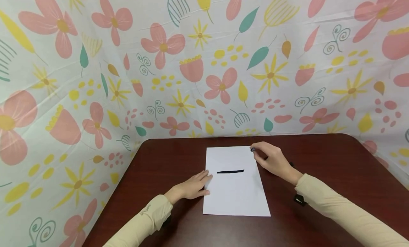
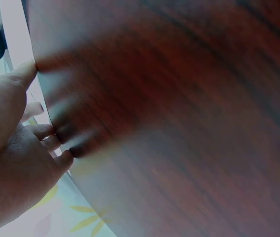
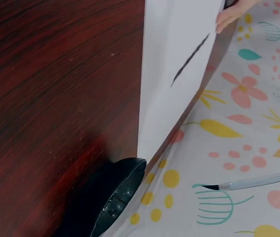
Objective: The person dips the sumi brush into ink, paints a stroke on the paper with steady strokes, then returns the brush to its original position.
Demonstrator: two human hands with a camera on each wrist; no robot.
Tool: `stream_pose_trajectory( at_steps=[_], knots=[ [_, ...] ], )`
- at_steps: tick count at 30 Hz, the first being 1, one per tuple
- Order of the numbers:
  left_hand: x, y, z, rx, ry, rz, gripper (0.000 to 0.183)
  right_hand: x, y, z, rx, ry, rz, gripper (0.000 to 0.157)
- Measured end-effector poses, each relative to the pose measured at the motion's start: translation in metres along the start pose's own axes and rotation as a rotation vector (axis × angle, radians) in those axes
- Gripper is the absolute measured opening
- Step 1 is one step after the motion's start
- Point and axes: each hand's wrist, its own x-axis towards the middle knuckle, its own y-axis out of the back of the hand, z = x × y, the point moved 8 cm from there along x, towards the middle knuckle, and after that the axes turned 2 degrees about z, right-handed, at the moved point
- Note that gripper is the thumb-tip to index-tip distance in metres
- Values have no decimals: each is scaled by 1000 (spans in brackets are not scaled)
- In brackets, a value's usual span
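A sheet of white paper (image 1: 236, 197) lies on the table, with one thick black stroke (image 1: 230, 171) across its upper middle. My left hand (image 1: 193, 186) rests on the sheet's left edge, its fingers spread; in the left wrist view its fingertips (image 2: 63, 159) reach that edge. Near the top right corner of the paper, my right hand (image 1: 271, 160) pinches a paintbrush. The right wrist view shows the brush (image 3: 263, 181) with a pale handle and a dark pointed tip, raised above the surface. Most of the right hand is outside that view.
A glossy black dish (image 3: 118, 197) stands on the table beside the paper's corner, largely hidden by the right arm in the head view. The dark red-brown wooden table (image 1: 172, 154) meets a flower-patterned cloth (image 1: 220, 87) at its back and left.
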Motion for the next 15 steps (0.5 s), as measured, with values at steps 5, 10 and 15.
stream_pose_trajectory(
  at_steps=[5, 10, 15],
  knots=[
    [0, -1, -1, -2, 3, 2, 66, -1, -1, -3, -18, 40, -35, 37],
    [0, -1, -1, 1, 0, 9, 66, -3, 1, -3, -32, 54, -40, 40],
    [-1, -1, -2, 3, 9, 5, 66, -8, 4, 1, -48, 50, -53, 19]
  ],
)
